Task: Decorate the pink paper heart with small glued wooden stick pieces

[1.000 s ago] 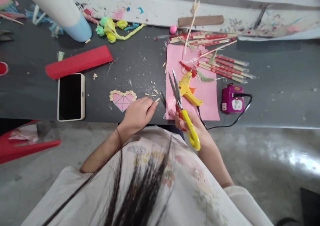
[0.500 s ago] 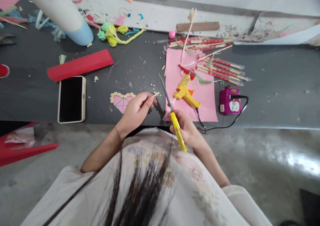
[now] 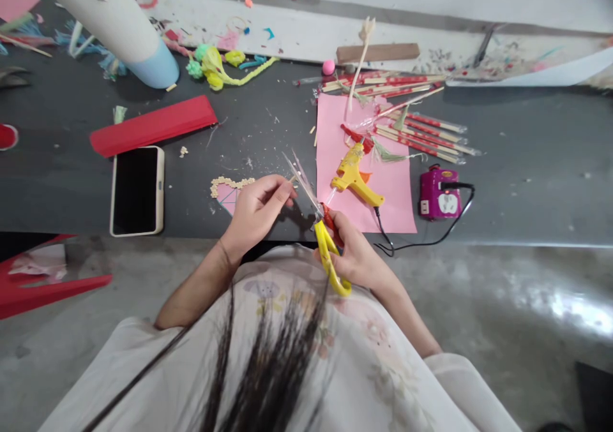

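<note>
Pinched in my left hand is a thin wooden stick, its tip poking out past the fingertips. My right hand grips yellow-handled scissors, whose blades are parted and reach the stick's tip. Partly under my left hand lies a pink paper heart with drawn lines and small wooden pieces along its upper edge. Small cut bits are scattered on the dark table beyond my fingers. A yellow glue gun rests on a pink sheet beyond my right hand.
At left are a phone, a red folded strip and a tall bottle. Wrapped sticks lie over the sheet's upper right. A purple box with a black cable stands at right.
The scissors have moved left to the stick, and their blades and handles have spread apart. My left hand stays nearly where it was, with its back turned slightly more upward.
</note>
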The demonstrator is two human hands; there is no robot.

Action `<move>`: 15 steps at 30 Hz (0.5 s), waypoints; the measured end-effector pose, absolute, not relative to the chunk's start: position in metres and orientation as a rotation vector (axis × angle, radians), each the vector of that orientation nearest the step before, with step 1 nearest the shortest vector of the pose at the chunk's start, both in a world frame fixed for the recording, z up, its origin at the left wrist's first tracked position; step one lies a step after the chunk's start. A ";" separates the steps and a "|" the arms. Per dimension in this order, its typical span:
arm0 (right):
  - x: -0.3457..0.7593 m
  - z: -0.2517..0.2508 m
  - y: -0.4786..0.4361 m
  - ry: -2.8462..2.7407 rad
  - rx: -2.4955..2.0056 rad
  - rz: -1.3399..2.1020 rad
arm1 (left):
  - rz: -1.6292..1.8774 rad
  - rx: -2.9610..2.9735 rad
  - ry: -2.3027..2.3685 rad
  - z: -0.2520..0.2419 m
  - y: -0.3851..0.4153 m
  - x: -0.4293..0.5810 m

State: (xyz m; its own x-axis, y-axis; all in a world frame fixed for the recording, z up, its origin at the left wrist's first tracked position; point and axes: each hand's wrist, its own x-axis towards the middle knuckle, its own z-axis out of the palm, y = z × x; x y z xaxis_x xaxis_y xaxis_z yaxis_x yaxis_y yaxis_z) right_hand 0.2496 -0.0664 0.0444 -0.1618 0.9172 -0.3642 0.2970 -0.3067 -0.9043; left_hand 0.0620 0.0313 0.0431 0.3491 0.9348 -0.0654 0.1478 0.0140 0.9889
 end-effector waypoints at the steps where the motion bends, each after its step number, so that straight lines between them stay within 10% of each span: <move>1: 0.249 0.045 -0.066 -1.399 -1.573 1.499 | 0.828 1.446 1.045 0.044 0.031 0.062; 15: 0.251 0.053 -0.064 -1.405 -1.540 1.559 | 0.682 1.461 0.908 0.048 0.030 0.058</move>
State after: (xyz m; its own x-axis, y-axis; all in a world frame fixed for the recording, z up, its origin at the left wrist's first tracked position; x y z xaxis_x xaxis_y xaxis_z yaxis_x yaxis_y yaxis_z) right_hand 0.2511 -0.0641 0.0533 -0.2080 0.9006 -0.3816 0.2862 -0.3171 -0.9042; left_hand 0.0584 0.0297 0.0477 0.5193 0.8487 -0.1005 0.1405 0.0312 0.9896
